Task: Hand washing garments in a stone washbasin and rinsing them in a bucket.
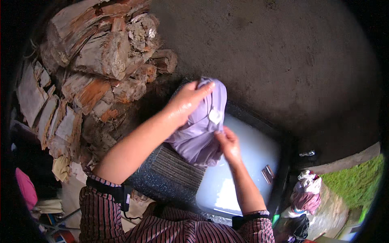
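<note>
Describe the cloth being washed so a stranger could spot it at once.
Start at the dark stone wash basin filled with milky water, right of the stacked firewood. Above its ribbed scrubbing slope hangs a wet lilac garment, held by the left hand and right hand. It alone is pale purple, with a white soapy patch.

Stacked firewood (pixel 101 60) left; open milky water (pixel 247 162) right.
</note>
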Demonstrator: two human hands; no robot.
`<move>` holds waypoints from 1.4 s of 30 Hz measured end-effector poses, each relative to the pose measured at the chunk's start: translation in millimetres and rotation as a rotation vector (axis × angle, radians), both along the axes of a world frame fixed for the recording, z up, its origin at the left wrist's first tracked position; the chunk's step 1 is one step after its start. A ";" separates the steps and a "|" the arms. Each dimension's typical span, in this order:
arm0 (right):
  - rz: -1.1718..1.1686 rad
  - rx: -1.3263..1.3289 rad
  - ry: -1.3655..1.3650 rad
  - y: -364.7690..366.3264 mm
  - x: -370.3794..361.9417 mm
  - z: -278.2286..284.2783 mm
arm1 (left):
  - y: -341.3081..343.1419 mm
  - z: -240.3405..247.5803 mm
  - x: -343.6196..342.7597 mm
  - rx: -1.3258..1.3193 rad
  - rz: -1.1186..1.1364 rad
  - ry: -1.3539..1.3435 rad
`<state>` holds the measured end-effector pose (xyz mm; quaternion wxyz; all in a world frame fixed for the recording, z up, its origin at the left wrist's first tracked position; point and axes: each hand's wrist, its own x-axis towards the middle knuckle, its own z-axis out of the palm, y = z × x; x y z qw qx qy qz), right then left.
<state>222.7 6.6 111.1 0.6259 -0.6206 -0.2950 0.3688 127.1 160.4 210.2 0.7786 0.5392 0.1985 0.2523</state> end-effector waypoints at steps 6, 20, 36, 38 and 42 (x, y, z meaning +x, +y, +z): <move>0.049 0.230 0.282 10.9 41.2 17.3 | 44.4 -26.0 -9.1 -0.058 0.026 0.062; 0.025 0.178 0.303 -0.5 23.0 6.7 | 37.5 -92.1 -76.1 -0.137 -0.044 0.185; 0.397 -0.053 -0.995 -75.0 -85.4 -92.0 | -32.2 -163.5 -106.5 1.175 0.131 0.997; 0.367 -0.067 -0.958 -79.2 -79.3 -84.9 | -24.8 -180.3 -120.9 1.086 0.153 1.065; -0.047 -0.281 -1.058 -87.6 -60.6 -91.4 | -15.9 -188.0 -144.1 1.014 0.184 1.041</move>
